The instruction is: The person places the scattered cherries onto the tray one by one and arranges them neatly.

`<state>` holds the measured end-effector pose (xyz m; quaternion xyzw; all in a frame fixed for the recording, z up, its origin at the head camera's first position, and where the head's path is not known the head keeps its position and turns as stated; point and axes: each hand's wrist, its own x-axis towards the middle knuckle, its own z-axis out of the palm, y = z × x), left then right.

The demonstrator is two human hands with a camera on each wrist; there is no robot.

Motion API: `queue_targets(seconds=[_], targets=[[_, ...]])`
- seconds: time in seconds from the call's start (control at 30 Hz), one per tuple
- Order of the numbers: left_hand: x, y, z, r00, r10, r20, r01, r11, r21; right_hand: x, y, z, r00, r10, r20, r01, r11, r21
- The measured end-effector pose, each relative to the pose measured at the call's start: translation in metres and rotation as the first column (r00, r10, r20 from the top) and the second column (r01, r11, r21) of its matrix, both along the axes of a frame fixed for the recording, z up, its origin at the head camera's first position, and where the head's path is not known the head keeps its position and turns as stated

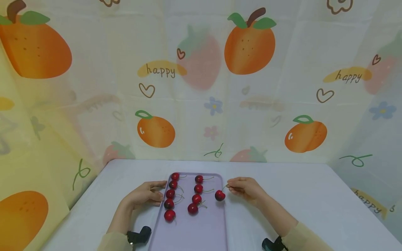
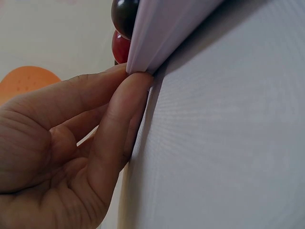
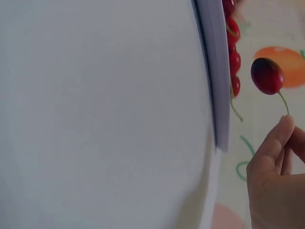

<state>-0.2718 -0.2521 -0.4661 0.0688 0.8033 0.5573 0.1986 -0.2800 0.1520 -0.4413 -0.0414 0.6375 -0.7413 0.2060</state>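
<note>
A pale purple tray (image 1: 201, 233) lies on the table with two columns of red cherries on it. The left column (image 1: 170, 194) runs along the tray's left side; the other (image 1: 196, 199) stands near the middle. My left hand (image 1: 146, 195) is at the tray's left edge; in the left wrist view its thumb and index finger hold the rim (image 2: 143, 43). To the right, my right hand (image 1: 246, 189) pinches the stem of a dark red cherry (image 1: 220, 195), which hangs by the tray's right rim. That cherry (image 3: 267, 76) shows apart from the tray in the right wrist view.
The white table (image 1: 260, 223) extends on both sides of the tray. Behind it hangs a fruit-printed cloth (image 1: 188, 104), which also runs down the left side. A black wrist device (image 1: 139, 235) sits on the left forearm, another (image 1: 274, 244) on the right.
</note>
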Motion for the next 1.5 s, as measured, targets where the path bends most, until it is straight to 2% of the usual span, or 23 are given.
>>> queue_targets(seconds=[0.2, 0.37, 0.53, 0.7, 0.97, 1.2, 1.5], targets=[[0.000, 0.000, -0.001, 1.000, 0.006, -0.003, -0.006, 1.000, 0.000, 0.016, -0.016, -0.002, 0.997, 0.075, 0.019, -0.075, 0.997, 0.020], [-0.001, 0.000, -0.001, 1.000, -0.012, -0.007, 0.012, 1.000, 0.013, 0.024, -0.025, -0.004, 0.993, 0.117, 0.027, -0.118, 0.992, 0.038], [-0.002, 0.001, -0.001, 1.000, -0.017, -0.009, 0.017, 1.000, 0.013, 0.025, -0.029, -0.007, 0.993, 0.116, 0.015, -0.117, 0.991, 0.064], [-0.002, 0.001, -0.001, 1.000, -0.012, -0.006, 0.012, 1.000, 0.002, 0.025, -0.030, -0.010, 0.993, 0.117, -0.028, -0.110, 0.979, 0.173], [-0.001, 0.000, -0.001, 1.000, -0.018, -0.007, 0.018, 1.000, 0.014, 0.028, -0.030, -0.004, 0.974, 0.184, -0.129, -0.132, 0.932, 0.337], [-0.001, 0.001, -0.001, 1.000, -0.011, -0.009, 0.011, 1.000, 0.007, 0.032, -0.032, -0.004, 0.928, 0.311, -0.206, -0.187, 0.865, 0.466], [0.001, 0.002, 0.002, 1.000, -0.014, -0.008, 0.014, 1.000, 0.014, 0.034, -0.037, -0.006, 0.886, 0.399, -0.238, -0.198, 0.788, 0.583]])
